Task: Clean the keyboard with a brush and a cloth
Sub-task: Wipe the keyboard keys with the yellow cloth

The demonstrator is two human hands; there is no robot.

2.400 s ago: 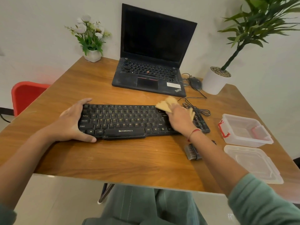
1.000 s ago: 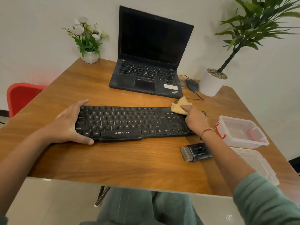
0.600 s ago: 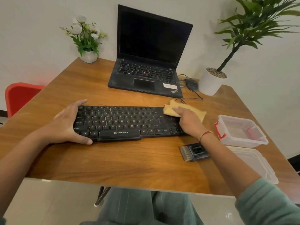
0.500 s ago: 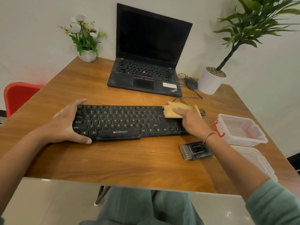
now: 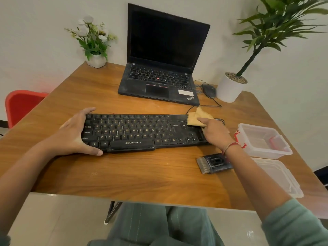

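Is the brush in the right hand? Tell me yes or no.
No: the right hand presses the cloth on the keyboard, while the brush lies on the table.

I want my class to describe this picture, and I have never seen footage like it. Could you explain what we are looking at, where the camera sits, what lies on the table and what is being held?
There is no machine here: a person works with two bare hands. The camera is worn on the head, looking forward and down.

On the brown wooden table lies a long black keyboard. The left hand grips its left end. The right hand presses a small tan cloth on its right end.

Beside the right wrist lies a small black brush with pale bristles, not held. Right of it are a clear plastic box and its loose lid. Farther back stand an open black laptop, a dark mouse, a white flower pot and a potted green plant.
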